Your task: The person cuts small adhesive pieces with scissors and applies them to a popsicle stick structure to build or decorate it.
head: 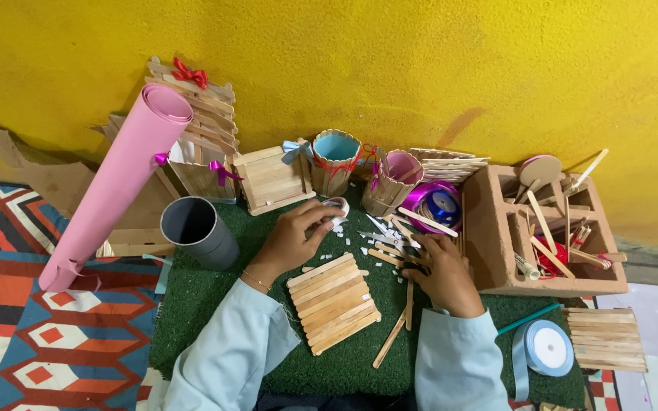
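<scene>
mid-assembly, the left hand grips a white tape roll while the right hand pinches loose wooden sticks beside the stick panel; next probably calls for careful stick alignment.

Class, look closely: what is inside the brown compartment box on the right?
The brown box holds wooden sticks, a round wooden paddle and something red; whatever lies beneath them is hidden.

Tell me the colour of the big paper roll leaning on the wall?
Pink; the paper roll shows best in the head view.
</scene>
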